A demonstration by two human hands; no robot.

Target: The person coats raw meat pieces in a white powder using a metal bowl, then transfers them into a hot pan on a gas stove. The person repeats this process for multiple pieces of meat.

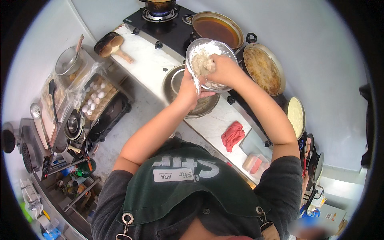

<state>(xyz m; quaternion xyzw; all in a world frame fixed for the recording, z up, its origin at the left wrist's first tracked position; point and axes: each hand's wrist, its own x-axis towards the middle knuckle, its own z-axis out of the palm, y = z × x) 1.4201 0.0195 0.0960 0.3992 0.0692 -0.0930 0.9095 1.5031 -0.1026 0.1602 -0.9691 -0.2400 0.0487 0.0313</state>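
Above the counter, a metal mixing bowl [232,57] is tilted, holding white flour and a lumpy, flour-coated food [201,63]. My left hand [189,87] grips the bowl's near side from below, with flour on its fingers. Inside the bowl, my right hand [225,70] curls its fingers around part of the coated food; the fingertips are partly hidden. Beneath the bowl lies a wide round pan [204,112] with a perforated bottom and a metal ring or smaller vessel [174,79] in it, both partly covered by my hands and the bowl.
Beyond the bowl, a pan of brown liquid [217,30] and a pan of bubbling oil with frying food [262,70] stand along the stove. A pot [160,6] sits over a lit burner. A red cloth [233,136] and plastic container [256,163] lie rightward; eggs [94,97] sit left.
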